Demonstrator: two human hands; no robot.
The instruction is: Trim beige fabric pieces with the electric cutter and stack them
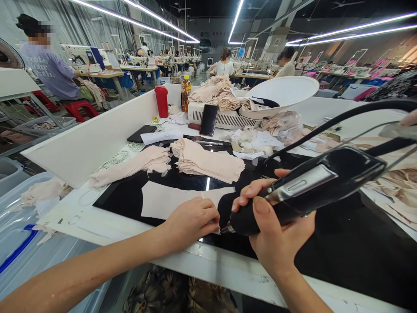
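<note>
My left hand is closed at the near edge of a flat pale beige fabric piece, its fingers pinching the lower right corner. The fabric lies on a glossy black sheet. My right hand grips a thick black corded hand tool with a silver lever. The tool's narrow metal tip points left and is close to my left fingertips; whether it touches the fabric I cannot tell. Just beyond lies a stack of beige fabric pieces, with a looser pile of beige fabric to its left.
A white side board edges the table's left. Farther back are a phone, a red cup, a bottle and a scale heaped with fabric. The tool's black cable arcs rightward. Plastic bins stand left; people sit behind.
</note>
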